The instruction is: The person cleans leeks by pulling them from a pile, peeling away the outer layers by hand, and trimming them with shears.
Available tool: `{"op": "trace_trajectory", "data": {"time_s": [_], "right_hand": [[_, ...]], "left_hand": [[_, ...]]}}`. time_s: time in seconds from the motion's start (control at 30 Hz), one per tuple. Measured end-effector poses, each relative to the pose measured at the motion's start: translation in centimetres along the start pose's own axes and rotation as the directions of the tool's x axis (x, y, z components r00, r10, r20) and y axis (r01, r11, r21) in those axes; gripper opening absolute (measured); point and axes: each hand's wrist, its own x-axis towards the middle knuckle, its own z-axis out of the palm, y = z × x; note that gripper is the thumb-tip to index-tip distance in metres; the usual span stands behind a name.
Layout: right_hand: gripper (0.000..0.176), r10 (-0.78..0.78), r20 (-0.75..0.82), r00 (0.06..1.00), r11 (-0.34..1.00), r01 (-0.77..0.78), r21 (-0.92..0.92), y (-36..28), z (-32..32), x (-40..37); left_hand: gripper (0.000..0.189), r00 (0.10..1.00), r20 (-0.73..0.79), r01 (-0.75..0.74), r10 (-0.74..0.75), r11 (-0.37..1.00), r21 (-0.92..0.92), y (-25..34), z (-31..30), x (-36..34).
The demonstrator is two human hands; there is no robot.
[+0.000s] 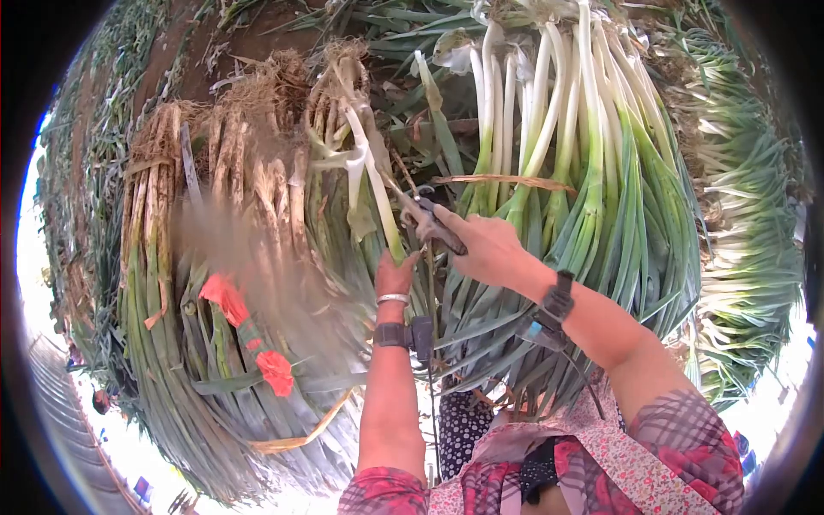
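Note:
My left hand (394,276) grips the pale stalk of a single leek (371,176) that rises up and left, its rooty end near the top. My right hand (482,245) is closed on a dark-handled knife (435,225), whose blade meets the leek stalk just above my left hand. Both wrists carry dark bands, and the left also has a silver bracelet. Right behind my hands stands a big bundle of clean white-stemmed leeks (566,163) with long green leaves.
A bundle of leeks with muddy roots (215,197) lies at left, tied with a strap and orange-red tags (225,296). More leeks (747,223) are heaped at far right. Bare soil (249,34) shows at the top. A blurred patch covers part of the left bundle.

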Motion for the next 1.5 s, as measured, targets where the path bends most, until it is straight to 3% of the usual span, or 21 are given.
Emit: {"op": "trace_trajectory", "data": {"time_s": [0.3, 0.47, 0.7, 0.77, 0.83, 0.87, 0.93, 1.0, 1.03, 1.07, 1.13, 1.17, 1.2, 1.23, 1.27, 1.3, 1.33, 1.4, 1.43, 1.47, 1.5], "right_hand": [[0.073, -0.067, -0.13, 0.989, 0.997, 0.064, -0.031, -0.5, 0.5, 5.6], [0.074, -0.045, -0.136, 0.99, 0.999, 0.043, -0.016, -1.0, 0.2, 6.7], [0.073, -0.056, -0.1, 0.993, 0.997, 0.061, 0.051, -0.8, -0.2, 5.8], [0.072, -0.048, -0.093, 0.995, 0.993, 0.057, 0.102, -0.5, -1.3, 4.7], [0.07, -0.015, -0.145, 0.989, 0.986, 0.039, 0.165, 0.8, -2.7, 2.7], [0.07, 0.008, -0.211, 0.978, 0.984, 0.03, 0.175, 1.7, -3.4, 1.6], [0.07, 0.02, -0.329, 0.944, 0.993, 0.019, 0.113, 3.7, -7.1, -2.0], [0.071, 0.199, -0.34, 0.919, 0.952, -0.099, 0.289, 5.2, -13.3, -7.5], [0.073, 0.215, -0.433, 0.875, 0.963, -0.116, 0.245, 5.9, -14.7, -9.4], [0.073, 0.293, -0.441, 0.848, 0.942, -0.177, 0.285, 6.0, -16.7, -11.3], [0.073, 0.389, -0.511, 0.766, 0.916, -0.263, 0.302, 7.3, -18.5, -13.7], [0.072, 0.394, -0.568, 0.723, 0.918, -0.286, 0.274, 8.2, -18.5, -14.3], [0.073, 0.354, -0.634, 0.688, 0.932, -0.315, 0.178, 9.2, -18.8, -14.7], [0.073, 0.298, -0.689, 0.661, 0.941, -0.326, 0.094, 9.8, -18.6, -14.7], [0.073, 0.275, -0.681, 0.679, 0.955, -0.277, 0.109, 9.8, -18.5, -14.7], [0.073, 0.251, -0.673, 0.696, 0.966, -0.228, 0.124, 9.5, -18.5, -14.1], [0.073, 0.217, -0.638, 0.738, 0.976, -0.169, 0.136, 8.7, -17.7, -13.2], [0.073, 0.277, -0.417, 0.865, 0.959, -0.225, 0.172, 7.1, -15.8, -12.4], [0.074, 0.249, -0.276, 0.928, 0.958, -0.193, 0.214, 6.5, -14.5, -11.9], [0.074, 0.234, -0.254, 0.938, 0.959, -0.179, 0.221, 5.8, -12.8, -11.3], [0.071, 0.103, -0.112, 0.988, 0.988, -0.089, 0.129, 5.2, -11.2, -11.0]], "left_hand": [[0.05, 0.983, 0.171, -0.029, 0.061, 0.983, -0.183, -2.7, -0.8, -0.1], [0.044, 0.969, 0.248, 0.07, -0.008, 0.967, -0.243, -2.0, -1.8, -0.7], [0.028, 0.972, 0.217, -0.038, 0.089, 0.973, -0.229, 0.0, -3.3, -3.0], [0.027, 0.99, 0.11, -0.086, 0.093, 0.994, -0.069, -0.1, -3.3, -3.3], [0.024, 0.974, 0.002, -0.225, 0.227, 0.964, -0.144, 0.8, -4.1, -3.9], [0.023, 0.958, -0.019, -0.286, 0.286, 0.947, -0.144, 3.8, -5.1, -4.4], [0.027, 0.936, 0.164, -0.271, 0.31, 0.936, -0.225, 13.1, -7.1, -5.4], [0.031, 0.905, 0.305, -0.02, 0.297, 0.745, -0.667, 25.1, -6.5, -8.0], [0.031, 0.93, 0.242, -0.025, 0.276, 0.705, -0.708, 28.8, -5.0, -9.0], [0.032, 0.955, 0.174, -0.031, 0.241, 0.665, -0.746, 32.0, -3.5, -9.6], [0.03, 0.851, 0.357, -0.059, 0.386, 0.745, -0.665, 34.5, 1.5, -6.5], [0.033, 0.883, 0.324, -0.127, 0.338, 0.839, -0.529, 37.1, 2.8, -8.2], [0.042, 0.815, 0.344, -0.142, 0.467, 0.735, -0.663, 33.4, 8.8, -5.3], [0.065, 0.766, 0.341, -0.5, 0.544, 0.839, -0.214, 31.1, 14.3, -1.7], [0.081, 0.856, 0.31, -0.502, 0.413, 0.809, 0.307, 30.5, 15.6, -5.0], [0.084, 0.873, 0.349, -0.402, 0.342, 0.909, 0.115, 29.4, 15.3, -8.2], [0.086, 0.87, 0.164, -0.487, 0.466, 0.864, 0.131, 26.2, 17.8, -10.3], [0.086, 0.768, 0.104, -0.625, 0.632, 0.705, 0.335, 21.7, 18.4, -14.7], [0.086, 0.723, 0.206, -0.69, 0.659, 0.695, 0.201, 18.9, 17.4, -16.8], [0.086, 0.659, 0.295, -0.734, 0.692, 0.677, 0.051, 16.3, 16.4, -18.7], [0.076, 0.594, 0.316, -0.769, 0.74, 0.637, -0.048, 14.6, 14.3, -20.1]]}}
